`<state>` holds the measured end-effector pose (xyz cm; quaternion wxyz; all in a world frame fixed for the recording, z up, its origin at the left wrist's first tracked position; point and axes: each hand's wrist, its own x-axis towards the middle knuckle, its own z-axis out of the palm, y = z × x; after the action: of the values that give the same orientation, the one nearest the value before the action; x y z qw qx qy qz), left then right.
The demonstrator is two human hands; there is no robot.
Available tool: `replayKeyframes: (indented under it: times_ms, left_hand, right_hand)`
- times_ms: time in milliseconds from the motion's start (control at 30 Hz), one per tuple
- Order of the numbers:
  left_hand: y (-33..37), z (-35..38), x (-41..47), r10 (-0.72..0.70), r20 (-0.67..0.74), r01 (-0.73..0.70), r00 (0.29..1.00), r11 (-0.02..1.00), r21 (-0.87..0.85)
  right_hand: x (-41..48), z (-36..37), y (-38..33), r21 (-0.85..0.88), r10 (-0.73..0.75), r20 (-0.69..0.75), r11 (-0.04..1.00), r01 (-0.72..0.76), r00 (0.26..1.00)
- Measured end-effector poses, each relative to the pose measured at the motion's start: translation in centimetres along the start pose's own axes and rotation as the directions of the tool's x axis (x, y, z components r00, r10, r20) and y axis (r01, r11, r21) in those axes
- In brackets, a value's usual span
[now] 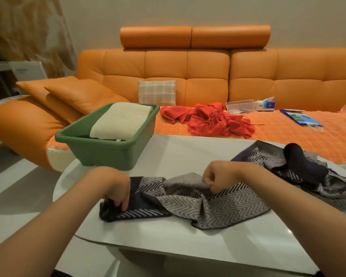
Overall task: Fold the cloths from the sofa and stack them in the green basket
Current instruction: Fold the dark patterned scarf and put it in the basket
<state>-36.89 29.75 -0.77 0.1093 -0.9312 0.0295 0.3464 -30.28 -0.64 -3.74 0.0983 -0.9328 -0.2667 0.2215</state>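
Table: white and glossy, standing just in front of an orange sofa; a person leans over it with both bare forearms stretched forward.
Patterned cloth: long and scarf-like, grey zigzag with navy panels, lying across the near part of the table – only partly flattened, its right end bunched in a heap by the table's right edge.
Left hand: fingers curled downward, gripping the dark left end of the patterned cloth and holding it against the tabletop.
Right hand: thumb and fingers pinching a raised grey fold near the cloth's middle, slightly above the surface.
Green basket: at the table's far left edge, beside the sofa seat, well apart from both hands.
Cream cloth: folded, lying on top inside the basket – a dark cloth shows under its near edge.
Red cloth: fringed and crumpled, unfolded, on the sofa seat beyond the table, to the right of the basket.
Sofa seat: covered by an orange knit throw; a plaid cushion leans on the backrest, and a clear box, a tissue box and a blue paper bag lie further right.
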Motion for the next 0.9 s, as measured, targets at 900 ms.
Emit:
replayKeyframes:
  times_ms: [900]
  left_hand:
    - [5.1, -0.4, 2.6, 0.314, -0.525, -0.403, 0.791, 0.913, -0.062]
  right_hand:
    - [0.3, 1.1, 0.1, -0.05, -0.041, -0.343, 0.998, 0.026, 0.939]
